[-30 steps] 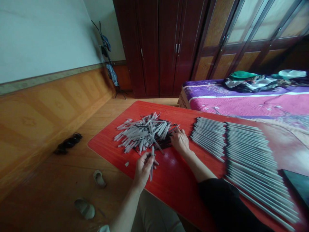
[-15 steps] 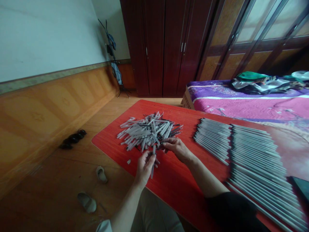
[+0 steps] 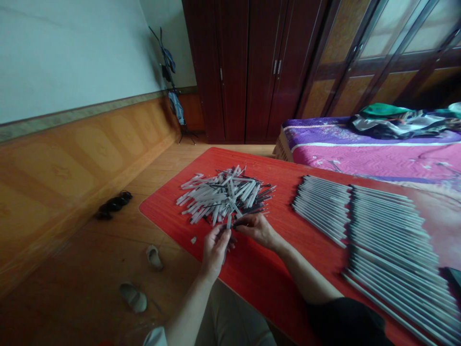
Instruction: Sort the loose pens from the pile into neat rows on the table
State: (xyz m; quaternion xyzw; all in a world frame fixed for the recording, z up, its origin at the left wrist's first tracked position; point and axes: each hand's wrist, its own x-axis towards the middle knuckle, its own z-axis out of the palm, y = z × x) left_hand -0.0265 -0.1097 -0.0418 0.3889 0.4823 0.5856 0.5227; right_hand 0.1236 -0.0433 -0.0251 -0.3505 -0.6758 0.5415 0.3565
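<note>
While the left hand (image 3: 215,247) grips a slim, translucent whitish plastic strip (image 3: 229,221) upright, the right hand (image 3: 261,231) meets it near the top.
The strip stands between the left thumb and fingers, just in front of a loose, tangled pile of whitish strips and thin black pieces (image 3: 216,194) on the glossy red table (image 3: 259,278); the right fingertips are pinched close together beside its upper end, though whatever they may hold is too small to make out. With so little of the strip showing above the left fingers, a sideways push from the right could tilt it or make it slip, and a stray knuckle might scatter the nearby pile.
</note>
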